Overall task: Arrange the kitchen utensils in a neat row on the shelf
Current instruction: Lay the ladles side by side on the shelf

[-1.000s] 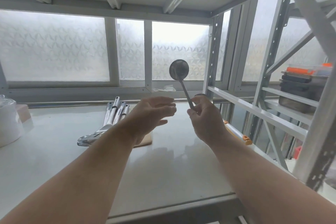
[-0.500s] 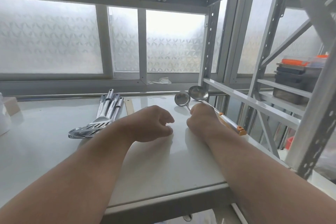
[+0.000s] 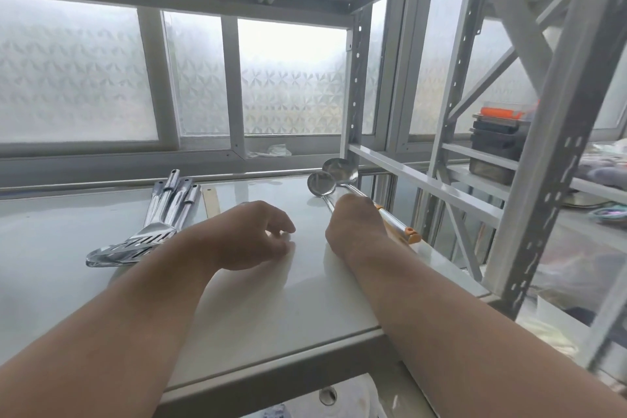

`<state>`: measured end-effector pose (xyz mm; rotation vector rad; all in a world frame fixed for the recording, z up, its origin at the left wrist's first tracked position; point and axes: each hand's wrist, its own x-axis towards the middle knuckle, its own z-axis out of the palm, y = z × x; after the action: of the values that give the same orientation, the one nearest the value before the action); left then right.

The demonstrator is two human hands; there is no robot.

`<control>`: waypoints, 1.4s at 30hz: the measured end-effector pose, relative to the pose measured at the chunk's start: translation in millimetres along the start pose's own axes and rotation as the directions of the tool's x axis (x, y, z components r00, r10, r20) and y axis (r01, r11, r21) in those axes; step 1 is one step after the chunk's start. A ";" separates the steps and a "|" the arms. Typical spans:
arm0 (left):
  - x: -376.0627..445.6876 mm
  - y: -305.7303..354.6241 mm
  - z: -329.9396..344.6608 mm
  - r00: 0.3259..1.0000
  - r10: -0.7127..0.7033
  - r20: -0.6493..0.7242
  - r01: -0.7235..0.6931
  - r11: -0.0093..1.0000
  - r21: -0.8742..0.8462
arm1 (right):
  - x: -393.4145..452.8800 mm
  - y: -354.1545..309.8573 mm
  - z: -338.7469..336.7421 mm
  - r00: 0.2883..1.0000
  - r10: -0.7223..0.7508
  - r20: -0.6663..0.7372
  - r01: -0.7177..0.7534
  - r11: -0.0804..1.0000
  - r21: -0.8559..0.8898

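shelf (image 3: 101,282): white | ladles (image 3: 320,183): silver | ladle handle tip (image 3: 411,235): orange | window (image 3: 288,92): frosted, patterned

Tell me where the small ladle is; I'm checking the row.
In the head view, the small ladle lies on the shelf, right side, beside the large ladle, under the right hand.

Frosted patterned windows (image 3: 78,78) fill the back wall behind the unit. A crumpled pale scrap (image 3: 274,150) — possibly a cloth — lies on the sill. To the right, on a neighbouring rack (image 3: 481,153), dark stacked containers (image 3: 497,142) carry an orange-topped clear box (image 3: 502,112).
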<state>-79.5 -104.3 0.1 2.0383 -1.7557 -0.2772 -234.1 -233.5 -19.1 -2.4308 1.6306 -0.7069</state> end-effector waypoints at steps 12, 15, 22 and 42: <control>-0.7 1.8 0.1 1.000 0.002 0.002 -0.002 1.000 0.007 | 7.3 4.6 -1.6 0.999 0.038 -0.007 -0.038 0.999 -0.027; -1.6 0.8 -0.1 1.000 -0.010 -0.015 0.010 0.999 0.033 | 6.1 5.0 -3.4 0.999 0.035 -0.018 -0.036 0.999 -0.028; -4.0 4.6 -0.8 0.999 -0.025 -0.029 0.027 0.998 0.062 | 12.8 4.9 -1.8 1.000 0.006 -0.019 -0.008 0.998 -0.069; -2.7 4.4 -0.6 0.999 -0.038 -0.024 0.040 0.997 0.064 | 26.3 9.4 0.5 0.996 0.084 -0.034 -0.087 0.992 -0.094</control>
<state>-83.6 -102.1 2.2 2.1148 -1.7342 -0.2110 -233.7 -261.1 -14.8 -2.4074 1.8081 -0.6703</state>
